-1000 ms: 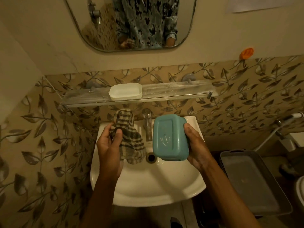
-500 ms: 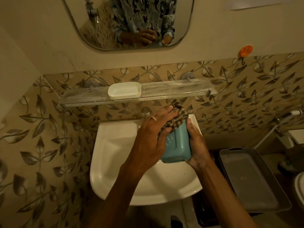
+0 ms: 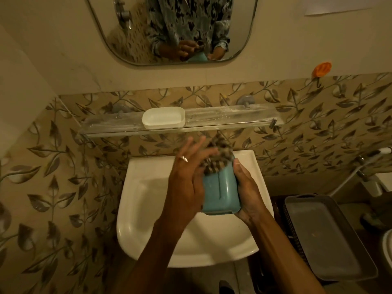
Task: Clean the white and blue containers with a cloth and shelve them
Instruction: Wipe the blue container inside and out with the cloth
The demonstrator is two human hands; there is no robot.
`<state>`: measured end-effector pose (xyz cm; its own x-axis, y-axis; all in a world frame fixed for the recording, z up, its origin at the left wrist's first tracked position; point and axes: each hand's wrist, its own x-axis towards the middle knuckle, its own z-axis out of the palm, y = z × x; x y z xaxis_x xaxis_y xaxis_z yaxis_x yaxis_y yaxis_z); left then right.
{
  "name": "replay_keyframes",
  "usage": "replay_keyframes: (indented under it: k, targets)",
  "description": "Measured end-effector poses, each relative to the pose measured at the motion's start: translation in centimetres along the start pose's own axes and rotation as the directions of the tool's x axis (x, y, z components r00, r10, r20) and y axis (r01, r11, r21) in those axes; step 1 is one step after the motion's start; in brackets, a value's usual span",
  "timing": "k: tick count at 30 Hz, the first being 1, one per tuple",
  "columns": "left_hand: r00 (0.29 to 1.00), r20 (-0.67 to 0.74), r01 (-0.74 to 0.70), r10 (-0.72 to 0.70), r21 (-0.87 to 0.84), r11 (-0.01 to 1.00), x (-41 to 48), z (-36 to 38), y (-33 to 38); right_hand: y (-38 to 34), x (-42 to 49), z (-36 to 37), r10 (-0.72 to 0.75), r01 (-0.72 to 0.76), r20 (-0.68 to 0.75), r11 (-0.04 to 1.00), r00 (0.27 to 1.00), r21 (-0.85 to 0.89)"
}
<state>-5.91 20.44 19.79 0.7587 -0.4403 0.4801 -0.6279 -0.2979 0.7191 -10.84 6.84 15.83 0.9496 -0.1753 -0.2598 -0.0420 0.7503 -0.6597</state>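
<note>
My right hand [image 3: 247,194] grips the blue container [image 3: 220,192] by its right side, holding it over the white sink [image 3: 148,209]. Its far end is covered by a checked cloth [image 3: 216,160], which my left hand [image 3: 188,177] presses against it with fingers spread. The white container [image 3: 163,119] stands on the glass shelf [image 3: 233,119] above the sink, left of the shelf's middle. The tap is hidden behind my hands.
A mirror [image 3: 169,28] hangs on the wall above the shelf. A grey tray [image 3: 324,236] rests on a dark basket to the right of the sink. An orange hook [image 3: 321,69] is stuck to the wall at upper right. A hose fitting [image 3: 364,170] runs along the right wall.
My left hand brought the cloth from the left of the sink across onto the blue container and now rubs its far end. The container has tilted flatter.
</note>
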Motion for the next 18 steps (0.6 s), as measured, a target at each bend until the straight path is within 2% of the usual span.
replay_keyframes:
  k: [2, 4, 6, 8, 12, 15, 18]
  targets:
    - [0.992, -0.049, 0.111, -0.115, -0.076, 0.991, 1.9, -0.5, 0.0, 0.4, 0.2, 0.4, 0.016, -0.016, -0.014, 1.0, 1.0, 0.001]
    - [0.989, -0.018, 0.148, -0.15, -0.088, 0.985, 2.0, -0.4, 0.1, 0.4, 0.5, 0.7, 0.03, -0.03, -0.026, 0.999, 0.999, 0.025]
    - [0.994, 0.036, 0.101, -0.101, -0.017, 0.995, 0.6, 0.3, 0.6, -0.1, 0.7, 0.8, 0.031, -0.029, -0.033, 0.997, 0.999, 0.078]
    - [0.995, 0.079, 0.061, -0.058, -0.035, 0.997, -1.7, 0.9, 1.4, -0.8, 0.7, 0.4, 0.021, -0.017, -0.033, 0.99, 0.999, 0.137]
    - [0.999, 0.03, -0.042, 0.043, -0.055, 0.998, -5.0, 1.6, 1.8, -1.0, 0.4, -0.2, 0.004, -0.001, -0.037, 0.996, 0.999, 0.085]
    - [1.0, 0.009, -0.029, 0.029, -0.016, 0.999, -3.9, 1.4, 1.5, -0.5, 0.4, -0.2, 0.017, -0.014, -0.024, 0.996, 1.0, 0.09]
    - [0.998, -0.037, 0.051, -0.052, -0.013, 0.999, -1.1, 0.7, 0.9, -0.4, 0.5, 0.1, 0.028, -0.028, 0.003, 0.997, 1.0, 0.065]
